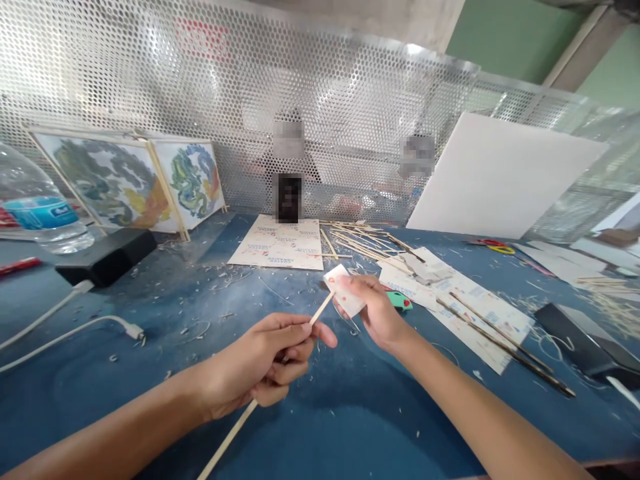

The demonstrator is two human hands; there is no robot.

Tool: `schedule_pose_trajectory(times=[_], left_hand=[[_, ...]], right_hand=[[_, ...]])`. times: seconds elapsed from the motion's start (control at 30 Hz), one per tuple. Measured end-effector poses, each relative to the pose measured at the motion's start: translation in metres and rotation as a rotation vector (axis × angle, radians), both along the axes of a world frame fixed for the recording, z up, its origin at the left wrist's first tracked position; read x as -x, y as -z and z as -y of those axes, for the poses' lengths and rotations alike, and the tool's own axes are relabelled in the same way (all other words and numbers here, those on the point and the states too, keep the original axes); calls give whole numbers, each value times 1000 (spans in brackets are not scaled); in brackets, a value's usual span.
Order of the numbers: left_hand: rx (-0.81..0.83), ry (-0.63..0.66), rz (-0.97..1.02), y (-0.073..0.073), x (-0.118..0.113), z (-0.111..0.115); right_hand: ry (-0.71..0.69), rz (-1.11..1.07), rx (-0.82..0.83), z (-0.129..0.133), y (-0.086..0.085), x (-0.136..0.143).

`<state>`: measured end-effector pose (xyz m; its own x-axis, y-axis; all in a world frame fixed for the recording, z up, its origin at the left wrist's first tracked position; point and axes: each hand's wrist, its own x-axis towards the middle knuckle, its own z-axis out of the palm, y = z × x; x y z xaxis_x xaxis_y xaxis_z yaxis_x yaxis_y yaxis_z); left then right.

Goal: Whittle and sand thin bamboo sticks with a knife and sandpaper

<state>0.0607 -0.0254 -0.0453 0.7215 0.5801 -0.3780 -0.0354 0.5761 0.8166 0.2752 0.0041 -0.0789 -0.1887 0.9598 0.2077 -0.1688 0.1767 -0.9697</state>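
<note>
My left hand is wrapped round a thin pale wooden stick, which slants from the bottom edge up to the right. Its upper end reaches a small folded piece of sandpaper, white with red marks. My right hand pinches that piece between thumb and fingers, folded around or against the stick's tip; the contact itself is hidden. A green cutter lies just beyond my right hand on the blue table.
Sandpaper sheets lie ahead and right, near thin sticks and dark sticks. A bottle, black box and painted panels stand left. Behind rises a perforated metal screen; a white board leans right.
</note>
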Motion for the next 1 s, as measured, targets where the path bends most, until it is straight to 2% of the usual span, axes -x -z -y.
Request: schedule_pose_trajectory(times=[0.1,0.27,0.3,0.43,0.5,0.73,0.9,1.0], left_hand=[[-20,10,-20,2,0,0],[-52,19,-16,4,-2,0],[-57,5,-20,5,-2,0],[-139,-55,-99,10,-5,-4],[-200,-74,-137,14,-6,-6],[-406,-161,-143,26,-7,-8],[-416,-210,-163,26,-6,-10],[-414,-194,-166,25,-6,-9]], right_hand=[[-55,43,-9,3,1,1],[-298,215,-29,8,-4,5],[-287,211,-27,8,-4,4],[-97,81,-3,-1,-4,-5],[-62,41,19,-4,-6,-9],[-80,5,135,6,-10,2],[-237,208,76,15,-2,16],[-218,214,45,14,0,17]])
